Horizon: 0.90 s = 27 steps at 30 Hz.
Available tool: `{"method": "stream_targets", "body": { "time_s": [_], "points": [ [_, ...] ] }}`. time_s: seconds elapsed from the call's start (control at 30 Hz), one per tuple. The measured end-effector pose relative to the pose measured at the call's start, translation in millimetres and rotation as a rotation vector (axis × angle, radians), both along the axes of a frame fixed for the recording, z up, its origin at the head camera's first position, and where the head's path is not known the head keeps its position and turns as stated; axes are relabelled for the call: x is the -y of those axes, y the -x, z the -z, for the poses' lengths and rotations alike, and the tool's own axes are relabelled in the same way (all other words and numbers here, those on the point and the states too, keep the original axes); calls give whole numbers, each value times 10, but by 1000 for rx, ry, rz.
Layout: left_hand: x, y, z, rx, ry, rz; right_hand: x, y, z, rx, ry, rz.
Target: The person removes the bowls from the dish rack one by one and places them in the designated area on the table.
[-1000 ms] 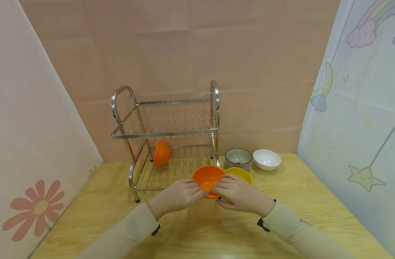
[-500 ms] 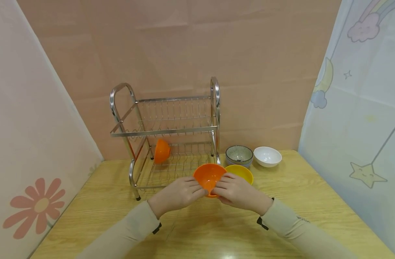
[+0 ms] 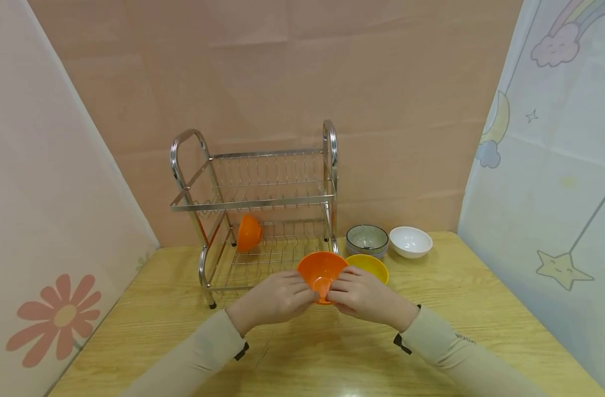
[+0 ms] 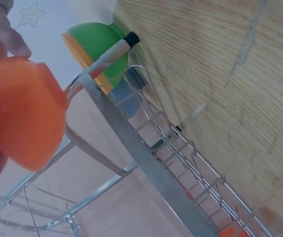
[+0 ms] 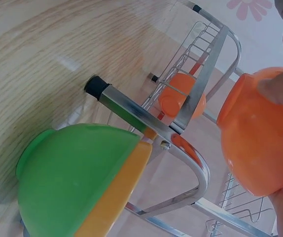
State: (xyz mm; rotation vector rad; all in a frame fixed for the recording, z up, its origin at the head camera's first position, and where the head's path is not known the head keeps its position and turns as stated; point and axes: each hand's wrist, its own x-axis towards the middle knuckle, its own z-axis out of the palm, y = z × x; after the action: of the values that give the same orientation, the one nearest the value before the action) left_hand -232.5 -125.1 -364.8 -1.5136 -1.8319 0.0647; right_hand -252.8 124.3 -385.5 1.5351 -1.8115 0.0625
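In the head view both hands hold an orange bowl (image 3: 322, 270) above the table, in front of the dish rack's right end. My left hand (image 3: 274, 298) grips its left rim and my right hand (image 3: 368, 293) its right rim. The bowl's opening faces the head camera; its rounded underside (image 4: 20, 111) shows in the left wrist view. A second orange bowl (image 3: 249, 234) stands on its side at the left of the rack's lower tier. Just right of the held bowl is a yellow bowl (image 3: 373, 267), and the right wrist view shows a green bowl (image 5: 72, 173) beneath it.
The two-tier metal dish rack (image 3: 252, 204) stands at centre left on the wooden table (image 3: 292, 358). Behind the yellow bowl sits a grey-green bowl (image 3: 367, 238) on a bluish one, with a white bowl (image 3: 411, 242) to their right. Fabric walls enclose the back and sides.
The right thumb, lower and apart a second ago, has drawn in against the orange bowl. Otherwise the hands and bowl hold almost still; the head view has shifted slightly.
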Motion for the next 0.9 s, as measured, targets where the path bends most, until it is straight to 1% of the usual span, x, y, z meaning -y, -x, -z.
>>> {"method": "stream_targets", "body": {
  "time_s": [0.07,0.13,0.2,0.23,0.27,0.3,0.33,0.37,0.43,0.5,0.57,0.6,0.67,0.7,0.73,0.77,0.83,0.9],
  "points": [
    [14,-8,-46,23,-63,-6,-9,-2,-6,-7,1,-9],
    [35,-19,-109,32,-153,-37,-16,-8,-10,-5,-1,-9],
    [56,-23,-174,51,-266,-98,-23,-11,-15,-8,-5,-10],
    [64,-24,-205,66,-325,-142,-26,-14,-17,-8,-7,-9],
    [71,-23,-233,96,-381,-198,-29,-15,-15,-4,-11,-4],
    [77,-21,-255,141,-429,-261,-31,-17,-14,0,-14,2],
    [81,-18,-272,200,-468,-322,-33,-20,-14,1,-15,4],
    [85,-18,-286,281,-495,-383,-36,-20,-11,6,-17,10],
    [92,-16,-300,469,-513,-496,-43,-21,-3,15,-21,20],
    [101,-14,-291,674,-478,-588,-48,-23,3,22,-24,28],
    [115,-11,-269,860,-399,-648,-50,-26,5,28,-27,32],
    [122,-5,-254,933,-341,-670,-50,-30,5,30,-29,34],
    [136,2,-219,1042,-208,-685,-49,-35,1,28,-33,35],
    [142,3,-203,1081,-141,-678,-46,-38,-3,25,-35,33],
    [146,4,-185,1104,-72,-666,-46,-39,-3,22,-36,33],
    [149,2,-170,1112,-3,-660,-43,-41,-5,18,-38,32],
    [150,-7,-144,1126,108,-638,-42,-44,-8,15,-38,28],
    [146,-28,-132,1146,195,-647,-43,-46,-13,19,-35,29]
  ]
}}
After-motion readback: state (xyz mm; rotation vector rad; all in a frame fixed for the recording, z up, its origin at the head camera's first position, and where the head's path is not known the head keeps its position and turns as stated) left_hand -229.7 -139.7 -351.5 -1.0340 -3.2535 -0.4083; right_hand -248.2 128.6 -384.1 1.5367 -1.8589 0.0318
